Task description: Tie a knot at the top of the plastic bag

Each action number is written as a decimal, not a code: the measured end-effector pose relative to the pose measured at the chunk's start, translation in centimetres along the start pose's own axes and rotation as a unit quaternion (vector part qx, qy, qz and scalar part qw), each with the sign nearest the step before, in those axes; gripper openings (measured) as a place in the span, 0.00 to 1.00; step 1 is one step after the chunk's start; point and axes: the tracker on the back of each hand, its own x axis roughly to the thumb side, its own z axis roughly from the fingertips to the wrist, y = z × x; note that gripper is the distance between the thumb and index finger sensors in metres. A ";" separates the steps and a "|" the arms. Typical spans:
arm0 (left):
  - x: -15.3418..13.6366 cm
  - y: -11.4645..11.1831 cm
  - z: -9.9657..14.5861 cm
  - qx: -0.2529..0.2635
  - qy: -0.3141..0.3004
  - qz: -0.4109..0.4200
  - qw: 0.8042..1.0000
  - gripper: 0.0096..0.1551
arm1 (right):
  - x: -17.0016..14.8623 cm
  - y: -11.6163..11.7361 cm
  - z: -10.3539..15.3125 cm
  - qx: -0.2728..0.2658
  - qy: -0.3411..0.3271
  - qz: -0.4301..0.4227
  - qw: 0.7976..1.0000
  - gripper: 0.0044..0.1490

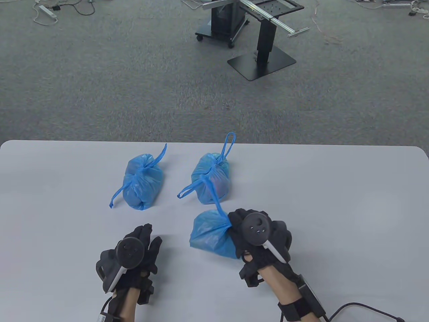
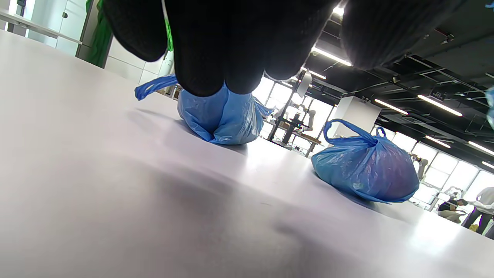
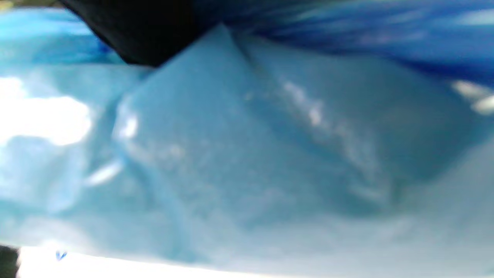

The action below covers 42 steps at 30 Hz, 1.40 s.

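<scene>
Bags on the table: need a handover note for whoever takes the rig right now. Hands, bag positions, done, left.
Left hand: open, off the bags, low over the table.
Right hand: grips the near bag at its gathered top; one handle trails up from the grip.
Far left bag and far right bag: lying behind, tops look knotted, handle ends loose.
Done: apparently two bags tied.
Left: knot the near bag; no knot visible there yet.

Your three bags [image 1: 214, 234] are all plain, glossy blue; the far right one [image 2: 366, 170] seems to show a purplish tint inside, though glare muddies it. Your gloves [image 1: 140, 248] are black, each tracker [image 1: 257, 229] dark grey with a white handle. The counter [image 1: 335, 208] is white, the floor [image 1: 100, 84] speckled grey.
</scene>
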 end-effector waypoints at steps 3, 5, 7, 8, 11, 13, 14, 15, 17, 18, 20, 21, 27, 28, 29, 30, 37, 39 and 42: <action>0.5 -0.1 0.1 -0.004 -0.010 -0.007 1.000 0.38 | -1.2 -2.6 -2.2 -0.023 0.077 -0.044 0.996 0.32; 0.9 -0.1 0.1 -0.005 -0.017 -0.011 1.000 0.38 | -2.1 -3.8 -3.7 -0.046 0.112 -0.061 0.991 0.32; 1.3 -0.1 0.2 -0.007 -0.025 -0.016 1.000 0.38 | -2.8 -4.8 -5.2 -0.070 0.145 -0.056 0.985 0.32; 1.5 -0.2 0.2 -0.010 -0.030 -0.019 0.999 0.39 | -3.4 -5.3 -6.2 -0.079 0.167 -0.049 0.982 0.32; 2.2 -0.5 0.2 -0.019 -0.040 -0.031 0.999 0.39 | -5.0 -6.0 -8.4 -0.093 0.221 -0.045 0.970 0.32; 2.6 -0.6 0.2 -0.023 -0.047 -0.040 0.998 0.39 | -6.4 -6.2 -9.7 -0.102 0.251 -0.043 0.962 0.32; 2.7 -0.6 0.3 -0.023 -0.050 -0.042 0.998 0.39 | -6.9 -6.1 -10.2 -0.104 0.262 -0.041 0.959 0.32; 2.9 -0.5 0.3 -0.022 -0.053 -0.042 0.997 0.39 | -7.6 -6.1 -10.9 -0.104 0.276 -0.038 0.955 0.32; 3.1 -0.5 0.4 -0.021 -0.059 -0.042 0.997 0.39 | -8.8 -5.9 -12.0 -0.102 0.298 -0.032 0.949 0.32; 3.3 -0.4 0.4 -0.020 -0.061 -0.043 0.997 0.39 | -9.4 -5.7 -12.6 -0.100 0.308 -0.030 0.946 0.32; 3.5 -0.5 0.5 -0.020 -0.066 -0.048 0.996 0.39 | -10.5 -5.1 -13.7 -0.100 0.327 -0.030 0.939 0.32; 3.6 -0.5 0.5 -0.021 -0.067 -0.050 0.996 0.39 | -10.9 -4.9 -14.0 -0.100 0.332 -0.031 0.937 0.32; 4.1 -0.6 0.6 -0.023 -0.074 -0.061 0.995 0.39 | -12.9 -2.3 -16.4 -0.096 0.372 0.004 0.923 0.32; 4.2 -0.6 0.7 -0.023 -0.075 -0.062 0.995 0.39 | -13.1 -1.8 -16.7 -0.095 0.378 0.013 0.921 0.32; 4.2 -0.6 0.7 -0.022 -0.076 -0.062 0.995 0.39 | -13.4 -1.2 -17.0 -0.095 0.384 0.023 0.918 0.32; 4.3 -0.6 0.7 -0.022 -0.077 -0.062 0.995 0.38 | -13.5 -0.9 -17.2 -0.096 0.388 0.029 0.916 0.32; 4.5 -0.7 0.8 -0.025 -0.080 -0.065 0.994 0.38 | -13.4 1.4 -18.2 -0.100 0.399 0.090 0.907 0.33; 4.5 -0.8 0.8 -0.028 -0.080 -0.064 0.994 0.38 | -13.1 1.6 -18.4 -0.095 0.396 0.093 0.909 0.34; 4.6 -0.8 0.9 -0.029 -0.080 -0.065 0.994 0.39 | -12.9 1.4 -18.3 -0.091 0.387 0.088 0.913 0.34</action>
